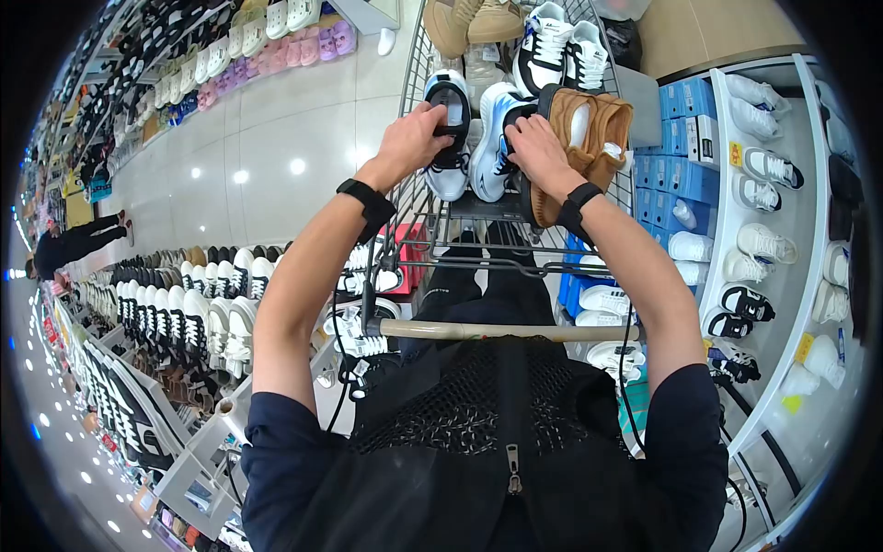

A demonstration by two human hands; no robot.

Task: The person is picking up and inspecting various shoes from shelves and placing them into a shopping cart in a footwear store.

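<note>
My left hand [416, 144] is closed on the collar of a white, black and blue sneaker [448, 181], with fingertips at its opening. Beside it in the shopping cart [478, 208] stands a similar white and blue sneaker [491, 138]. My right hand [541, 156] is closed at this second sneaker's dark collar; its fingertips are partly hidden. Brown shoes [602, 138] lie against my right hand. Farther up in the cart are black-and-white sneakers [541, 55] and tan shoes [474, 23].
The cart's handle [497, 331] runs across in front of my body. Shelves of shoes [736, 230] and blue shoeboxes [676, 179] stand on the right. Rows of sneakers [175, 313] fill a left-hand display. A person [74, 247] stands far left on the tiled floor [267, 138].
</note>
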